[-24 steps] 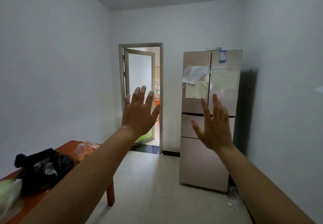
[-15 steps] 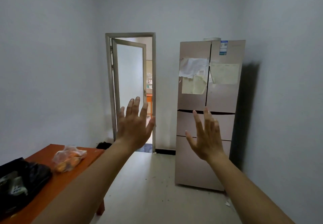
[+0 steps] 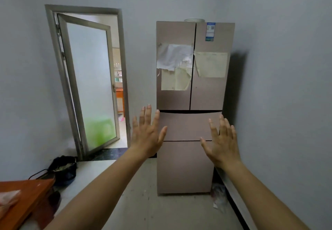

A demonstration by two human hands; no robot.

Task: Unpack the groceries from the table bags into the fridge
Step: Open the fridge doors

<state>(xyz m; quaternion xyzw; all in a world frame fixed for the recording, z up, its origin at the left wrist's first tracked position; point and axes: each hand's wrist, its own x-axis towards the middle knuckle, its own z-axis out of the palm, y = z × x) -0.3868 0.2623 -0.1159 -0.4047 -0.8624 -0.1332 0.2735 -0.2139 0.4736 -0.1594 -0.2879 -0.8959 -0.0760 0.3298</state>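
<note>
Head view: both arms reached out in front, toward the fridge (image 3: 194, 95).
Left grip (image 3: 146, 136): its fingers were spread wide, its back faced the camera, and it held nothing.
Right grip (image 3: 221, 143): its fingers were spread too, and it held nothing.
Fridge: it stood just past both grips, against the far wall. Its two top doors and both drawers were shut. I could not tell if a grip touched it.
Surface (image 3: 32, 194): the orange surface was low down, left of the left grip and well apart from it.
Bag (image 3: 9, 197): only a pale bit of plastic bag showed on the surface, at the picture's edge. I could not tell what was in it.
Done: nothing that I could see. No food was in a grip, and the inside of the fridge was hidden.
To do: it looked like the fridge had to be opened first. Then food had to come out of the bags and go in.
Door (image 3: 89, 86): it stood open, left of the left grip.
</note>
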